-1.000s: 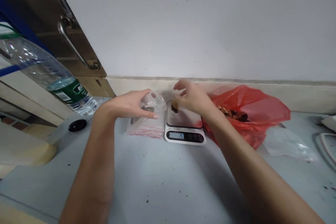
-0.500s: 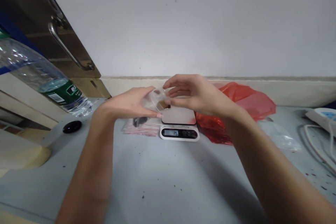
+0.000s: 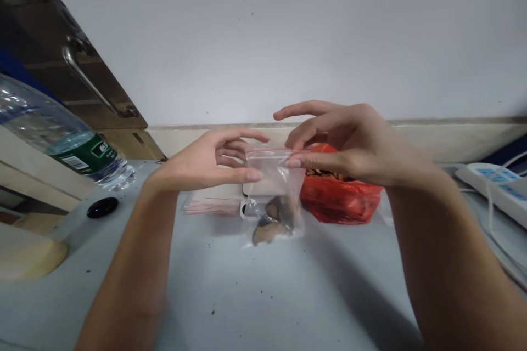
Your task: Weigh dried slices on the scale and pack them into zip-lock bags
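Note:
A clear zip bag (image 3: 275, 214) with dark and brown flat pieces (image 3: 272, 222) in its bottom hangs upright in front of the scale (image 3: 244, 209). My right hand (image 3: 346, 140) pinches the bag's top right corner between thumb and fingers, its index finger stretched out above. At the bag's left edge is my left hand (image 3: 209, 162), thumb and fingers apart; its thumb tip overlaps the bag, and I cannot tell whether it touches. The bag hides most of the scale and its display. Flat zip bags with red seal lines (image 3: 212, 205) lie left of the scale.
A red plastic bag (image 3: 341, 200) with dark contents sits behind my right hand. On the left are a water bottle (image 3: 88, 153) and a black round object (image 3: 102, 207). A white device (image 3: 494, 181) with a cable lies far right. The wall (image 3: 263, 55) closes off the back.
The zip bag, earlier tilted with its mouth spread between both hands over the scale, now hangs upright from my right hand. My left fingers have come away from its mouth. The view has shifted slightly right.

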A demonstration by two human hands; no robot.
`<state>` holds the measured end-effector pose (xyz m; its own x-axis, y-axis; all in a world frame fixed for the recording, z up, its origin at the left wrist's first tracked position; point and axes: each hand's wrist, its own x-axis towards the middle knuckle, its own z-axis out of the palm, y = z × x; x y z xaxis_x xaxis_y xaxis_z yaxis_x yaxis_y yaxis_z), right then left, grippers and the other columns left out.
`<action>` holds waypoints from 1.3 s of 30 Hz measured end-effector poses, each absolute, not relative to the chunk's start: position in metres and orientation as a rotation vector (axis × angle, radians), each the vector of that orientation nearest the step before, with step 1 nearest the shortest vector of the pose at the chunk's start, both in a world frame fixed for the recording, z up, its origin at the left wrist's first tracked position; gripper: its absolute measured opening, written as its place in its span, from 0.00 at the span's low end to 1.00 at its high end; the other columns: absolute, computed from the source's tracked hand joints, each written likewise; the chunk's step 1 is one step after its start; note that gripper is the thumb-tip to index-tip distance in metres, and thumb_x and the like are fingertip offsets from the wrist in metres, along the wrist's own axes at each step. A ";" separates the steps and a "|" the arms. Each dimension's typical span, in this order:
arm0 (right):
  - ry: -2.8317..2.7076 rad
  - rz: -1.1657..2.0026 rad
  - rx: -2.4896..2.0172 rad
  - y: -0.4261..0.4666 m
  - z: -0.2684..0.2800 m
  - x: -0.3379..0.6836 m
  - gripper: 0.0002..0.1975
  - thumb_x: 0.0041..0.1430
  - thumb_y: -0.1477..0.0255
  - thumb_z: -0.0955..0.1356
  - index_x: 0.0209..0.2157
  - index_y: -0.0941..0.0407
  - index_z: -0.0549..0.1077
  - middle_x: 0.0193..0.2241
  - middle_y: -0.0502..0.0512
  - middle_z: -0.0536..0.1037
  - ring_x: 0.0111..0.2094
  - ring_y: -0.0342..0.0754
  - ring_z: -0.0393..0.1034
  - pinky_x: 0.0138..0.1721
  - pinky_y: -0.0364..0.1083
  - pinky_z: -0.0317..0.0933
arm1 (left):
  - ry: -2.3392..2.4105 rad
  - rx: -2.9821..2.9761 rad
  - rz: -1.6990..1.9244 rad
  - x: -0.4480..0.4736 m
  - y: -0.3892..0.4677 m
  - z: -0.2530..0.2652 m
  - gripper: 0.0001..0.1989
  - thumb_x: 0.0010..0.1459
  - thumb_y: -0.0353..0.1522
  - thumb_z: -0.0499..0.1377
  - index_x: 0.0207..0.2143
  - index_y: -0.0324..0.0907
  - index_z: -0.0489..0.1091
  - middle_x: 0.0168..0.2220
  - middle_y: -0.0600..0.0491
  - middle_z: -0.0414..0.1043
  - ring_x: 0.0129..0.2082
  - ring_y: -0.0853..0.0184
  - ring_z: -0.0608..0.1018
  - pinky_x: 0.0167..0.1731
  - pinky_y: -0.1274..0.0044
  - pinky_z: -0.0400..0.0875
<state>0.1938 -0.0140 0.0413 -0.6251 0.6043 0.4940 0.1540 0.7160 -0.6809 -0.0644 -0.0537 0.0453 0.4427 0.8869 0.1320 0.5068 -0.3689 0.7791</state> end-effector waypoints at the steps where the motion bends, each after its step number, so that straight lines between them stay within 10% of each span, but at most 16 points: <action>1: -2.179 0.747 -0.605 -0.014 0.042 0.194 0.16 0.55 0.56 0.79 0.26 0.52 0.81 0.52 0.62 0.82 0.59 0.65 0.74 0.41 0.53 0.76 | 1.173 2.016 0.754 -0.061 -0.053 0.043 0.29 0.50 0.41 0.74 0.54 0.46 0.78 0.46 0.49 0.83 0.46 0.60 0.84 0.45 0.71 0.81; 11: -2.159 0.744 -0.805 -0.023 0.047 0.201 0.23 0.58 0.51 0.76 0.22 0.51 0.69 0.21 0.49 0.72 0.25 0.47 0.66 0.27 0.49 0.63 | 1.054 1.885 1.292 -0.047 -0.048 0.033 0.21 0.49 0.36 0.75 0.45 0.43 0.78 0.35 0.54 0.83 0.39 0.64 0.86 0.42 0.76 0.81; 19: -1.909 0.606 -0.842 -0.028 0.048 0.205 0.19 0.55 0.61 0.81 0.22 0.50 0.71 0.23 0.51 0.73 0.26 0.49 0.67 0.28 0.51 0.64 | 1.219 1.913 1.221 -0.043 -0.046 0.031 0.18 0.49 0.44 0.77 0.26 0.42 0.77 0.22 0.55 0.78 0.24 0.67 0.81 0.26 0.77 0.77; 39: -2.212 0.845 -0.865 -0.028 0.050 0.191 0.21 0.57 0.49 0.76 0.26 0.51 0.76 0.23 0.51 0.77 0.25 0.47 0.68 0.25 0.48 0.61 | 1.208 2.200 1.231 -0.027 -0.059 0.036 0.08 0.62 0.33 0.65 0.28 0.44 0.79 0.28 0.55 0.83 0.31 0.66 0.83 0.32 0.78 0.76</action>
<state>0.1913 -0.0279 0.0504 -0.6001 0.7409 0.3015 0.3510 0.5826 -0.7331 -0.0269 -0.0592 0.0361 0.2613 0.8092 0.5263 0.5105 -0.5785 0.6362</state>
